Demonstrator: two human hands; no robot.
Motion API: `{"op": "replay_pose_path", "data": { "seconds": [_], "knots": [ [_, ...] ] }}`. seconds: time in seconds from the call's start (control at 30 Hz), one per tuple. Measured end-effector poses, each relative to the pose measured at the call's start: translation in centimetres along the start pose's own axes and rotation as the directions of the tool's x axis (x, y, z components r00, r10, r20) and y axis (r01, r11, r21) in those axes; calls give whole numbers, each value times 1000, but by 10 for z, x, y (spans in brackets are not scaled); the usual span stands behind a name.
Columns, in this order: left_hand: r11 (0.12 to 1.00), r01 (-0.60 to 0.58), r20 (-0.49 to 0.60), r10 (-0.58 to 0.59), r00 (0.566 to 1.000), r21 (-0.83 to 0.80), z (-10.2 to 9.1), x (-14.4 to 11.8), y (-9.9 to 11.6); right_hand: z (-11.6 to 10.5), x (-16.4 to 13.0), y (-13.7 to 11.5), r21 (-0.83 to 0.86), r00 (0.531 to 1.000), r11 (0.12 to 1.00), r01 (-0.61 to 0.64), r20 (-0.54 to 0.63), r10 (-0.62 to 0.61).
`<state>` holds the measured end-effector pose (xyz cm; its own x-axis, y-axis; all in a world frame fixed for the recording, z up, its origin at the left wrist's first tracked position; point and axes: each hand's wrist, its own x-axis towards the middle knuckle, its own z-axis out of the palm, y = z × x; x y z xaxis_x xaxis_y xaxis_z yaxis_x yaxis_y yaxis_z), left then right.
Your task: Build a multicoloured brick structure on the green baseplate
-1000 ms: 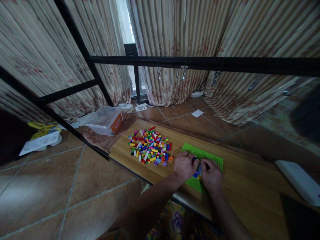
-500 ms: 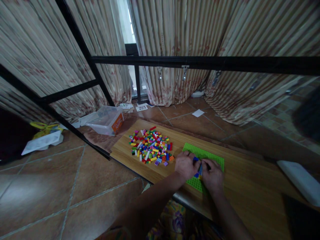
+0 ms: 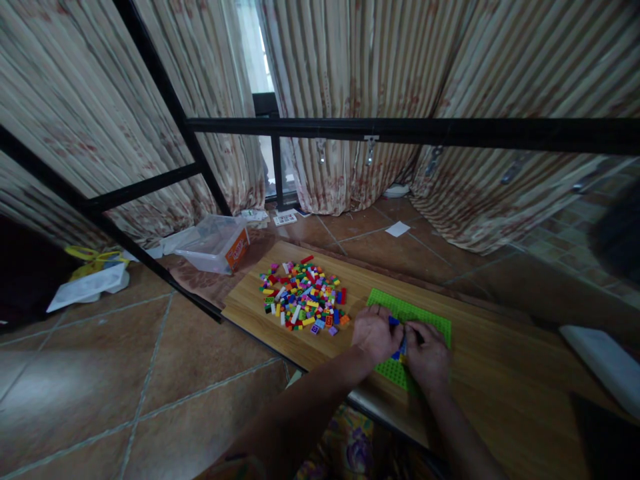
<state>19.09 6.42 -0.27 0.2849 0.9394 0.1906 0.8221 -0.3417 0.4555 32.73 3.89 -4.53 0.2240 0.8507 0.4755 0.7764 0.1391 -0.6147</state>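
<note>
Both hands — left hand point(image 3: 373, 333), right hand point(image 3: 425, 347) — pinching 1 small blue-and-yellow brick cluster point(image 3: 400, 341) on the green baseplate point(image 3: 425, 319); assembly under way, apparently needing firm downward pressure, loose bricks point(image 3: 305, 303) nearby

One head-worn camera looks forward and down, fairly near, over the wooden board point(image 3: 480, 393).

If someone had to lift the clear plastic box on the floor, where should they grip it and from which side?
Probably by its open rim, from above. The clear plastic box sits upright on the tiled floor with its mouth facing up, and its walls look thin and smooth. The long rim edges are exposed, though the black frame bar runs close along its near side.
</note>
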Motion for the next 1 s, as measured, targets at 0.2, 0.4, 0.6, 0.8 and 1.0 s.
{"op": "replay_pose_path", "data": {
  "seconds": [0.2,0.4,0.6,0.8,1.0],
  "knots": [
    [1000,-2,1,2,1000,12,2,0,0,0,0,0,3,1000,1000,19,-10,-19],
    [1000,-10,-12,10,1000,15,2,-1,1,0,1,0,-26,999,999,32,-4,-32],
    [1000,4,13,-4,1000,-11,-2,-1,1,-1,1,-1,-6,1000,1000,27,1,-27],
    [1000,7,11,-6,1000,-24,-4,-1,0,0,1,0,-14,1000,1000,17,-1,-17],
    [1000,6,14,-6,1000,-26,-4,-2,-1,-1,1,0,-14,1000,1000,22,8,-22]
  ]
}}
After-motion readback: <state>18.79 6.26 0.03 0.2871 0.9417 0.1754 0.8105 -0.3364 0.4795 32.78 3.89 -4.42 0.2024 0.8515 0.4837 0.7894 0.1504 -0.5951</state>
